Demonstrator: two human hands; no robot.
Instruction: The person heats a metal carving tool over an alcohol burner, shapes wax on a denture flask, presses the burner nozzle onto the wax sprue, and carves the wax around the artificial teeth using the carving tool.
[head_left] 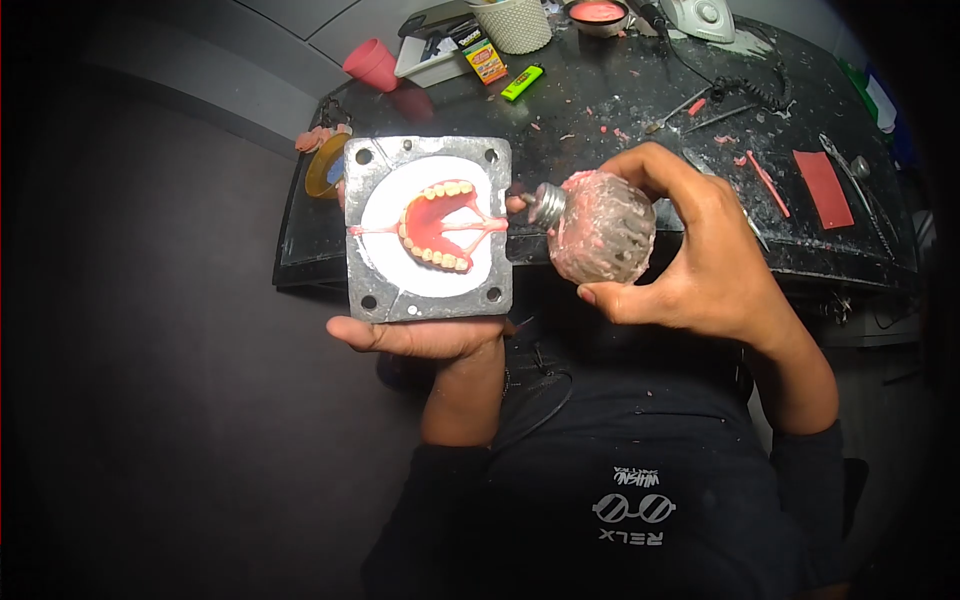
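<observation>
My left hand holds up a square grey metal flask half from below, its thumb stretched out to the left. White plaster fills the round middle of the flask, and a pink denture with cream teeth lies in it, with pink wax strips running to the flask's edges. In my right hand is a round glass burner, smeared with pink wax and tipped so that its metal neck points left. The neck is near the flask's right edge, with a small gap between them. No flame shows.
On the black table are a pink cup, a white tray, a green lighter, a small box, a woven pot, a bowl, a pink wax sheet, metal tools and wax scraps.
</observation>
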